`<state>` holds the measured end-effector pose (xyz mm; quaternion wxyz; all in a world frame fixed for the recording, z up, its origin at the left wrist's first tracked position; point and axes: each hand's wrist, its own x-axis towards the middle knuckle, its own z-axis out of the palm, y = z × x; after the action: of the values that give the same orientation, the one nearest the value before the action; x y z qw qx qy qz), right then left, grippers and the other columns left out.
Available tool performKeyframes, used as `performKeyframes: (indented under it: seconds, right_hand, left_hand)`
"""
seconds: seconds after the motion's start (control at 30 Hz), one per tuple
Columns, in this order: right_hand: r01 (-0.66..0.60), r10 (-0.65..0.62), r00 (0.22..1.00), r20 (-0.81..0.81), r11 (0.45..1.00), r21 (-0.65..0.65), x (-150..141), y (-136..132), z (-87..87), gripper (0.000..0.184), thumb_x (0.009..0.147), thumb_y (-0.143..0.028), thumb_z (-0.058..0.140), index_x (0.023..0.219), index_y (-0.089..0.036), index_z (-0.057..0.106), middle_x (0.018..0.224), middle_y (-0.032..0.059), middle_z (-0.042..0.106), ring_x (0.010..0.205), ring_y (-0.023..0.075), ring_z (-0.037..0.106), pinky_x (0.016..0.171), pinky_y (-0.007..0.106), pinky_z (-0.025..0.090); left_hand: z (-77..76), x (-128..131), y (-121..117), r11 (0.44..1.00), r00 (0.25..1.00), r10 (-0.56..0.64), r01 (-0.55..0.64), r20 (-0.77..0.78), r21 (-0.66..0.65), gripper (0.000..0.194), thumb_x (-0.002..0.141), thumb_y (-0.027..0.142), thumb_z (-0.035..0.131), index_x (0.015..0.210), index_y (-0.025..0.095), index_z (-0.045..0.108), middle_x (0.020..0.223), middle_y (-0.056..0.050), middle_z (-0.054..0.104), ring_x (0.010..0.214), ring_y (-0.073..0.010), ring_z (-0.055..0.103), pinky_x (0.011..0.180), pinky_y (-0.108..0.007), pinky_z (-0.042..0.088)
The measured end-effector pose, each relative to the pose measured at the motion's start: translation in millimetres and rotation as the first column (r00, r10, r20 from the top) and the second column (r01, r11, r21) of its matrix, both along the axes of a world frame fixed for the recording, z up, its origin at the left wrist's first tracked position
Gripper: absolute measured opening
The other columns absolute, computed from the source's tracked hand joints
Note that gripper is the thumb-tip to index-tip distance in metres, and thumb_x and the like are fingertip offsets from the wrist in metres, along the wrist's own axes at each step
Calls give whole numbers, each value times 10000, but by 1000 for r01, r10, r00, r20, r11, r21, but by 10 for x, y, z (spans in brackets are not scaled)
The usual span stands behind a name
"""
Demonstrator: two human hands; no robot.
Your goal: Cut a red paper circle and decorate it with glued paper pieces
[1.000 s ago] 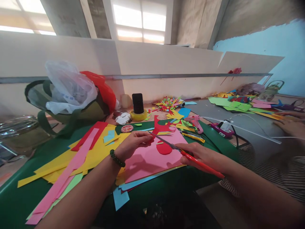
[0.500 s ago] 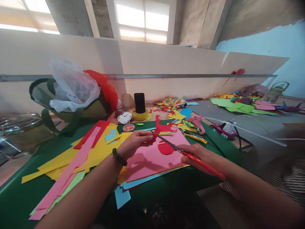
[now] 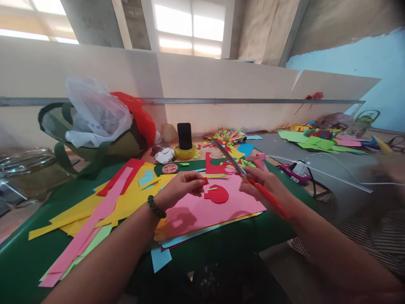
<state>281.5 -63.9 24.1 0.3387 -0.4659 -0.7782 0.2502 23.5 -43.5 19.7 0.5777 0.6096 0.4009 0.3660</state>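
Observation:
My left hand [image 3: 179, 186], with a dark bead bracelet on the wrist, pinches a small red paper piece [image 3: 205, 180] at its fingertips above a pink paper sheet [image 3: 209, 209]. My right hand [image 3: 265, 183] is closed round the red handles of a pair of scissors [image 3: 232, 159], whose blades point up and away to the left, lifted off the paper. A red rounded cut-out [image 3: 217, 194] lies on the pink sheet between my hands. A larger red paper scrap [image 3: 215, 166] lies just beyond it.
Yellow, pink, red and green paper strips [image 3: 104, 200] cover the green table [image 3: 19, 266]. A phone [image 3: 184, 136] stands in a yellow tape roll, bags [image 3: 95, 118] at the left, a pink glue gun [image 3: 261, 160] and yellow cutter at right. Another person's blurred hand [image 3: 390, 166] at far right.
My right hand lifted the scissors off the red paper and swung them up and to the right. The left hand stays in place, now with a small red piece.

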Motion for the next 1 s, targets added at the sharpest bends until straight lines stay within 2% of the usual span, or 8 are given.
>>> performKeyframes:
  seconds: [0.17,0.27,0.4,0.57,0.67,0.77,0.9,1.0]
  right_hand:
    - [-69,76,970,-231,997,39,-461,111,-69,463,722,-467,715,1081,-197,604,755,4,625,644,152,564,620,279,475]
    - [-102,115,961,-253,993,63,-650,175,-122,421,728,-410,691,1073,-192,584,758,8,639,637,152,575,601,278,476]
    - [-89,115,962,-249,990,113,-734,212,-156,357,750,-367,647,1048,-190,563,705,-14,592,605,137,541,587,272,452]
    - [-79,110,940,-322,991,110,-695,149,-139,418,785,-460,651,1088,-196,537,694,-36,532,597,122,503,564,250,426]
    - [-142,164,971,-171,981,133,-514,42,-56,515,812,-530,622,1184,-192,509,825,16,573,705,156,548,613,270,459]
    - [-172,158,981,114,978,121,-244,-76,51,657,818,-615,582,1301,-180,488,1046,111,617,872,229,596,741,337,497]
    - [-83,50,877,478,995,49,-12,-185,130,818,748,-699,620,1376,-192,493,1178,167,609,958,303,628,810,404,507]
    - [-22,4,774,633,1000,21,7,-233,133,849,725,-712,641,1390,-204,496,1157,164,617,913,305,651,788,415,514]
  left_hand:
    - [-15,10,4,993,998,-9,16,-56,114,304,645,452,769,708,167,683,605,13,603,577,-104,530,604,-250,450]
    - [-24,4,13,989,995,-30,44,-98,144,299,654,438,759,720,157,678,598,23,579,573,-100,511,584,-243,424]
    - [-23,20,4,990,995,-37,49,-91,134,291,653,423,758,724,151,682,614,21,580,580,-97,493,592,-245,415]
    - [-53,17,23,997,997,16,-21,72,67,301,634,419,783,707,154,659,668,14,609,599,-91,501,622,-251,429]
    - [-56,-13,43,997,995,32,-38,96,60,310,637,414,800,711,146,664,691,-6,640,607,-89,505,627,-250,429]
    - [-40,-37,48,998,996,22,-28,90,63,292,638,391,808,722,140,684,736,-34,682,622,-93,519,632,-252,440]
    - [-34,-48,49,999,992,24,-29,123,38,235,627,330,815,713,148,693,725,-28,689,633,-99,547,630,-244,457]
    - [-38,-46,51,999,989,38,-40,141,8,193,599,277,819,677,157,689,622,6,646,593,-90,538,611,-229,454]
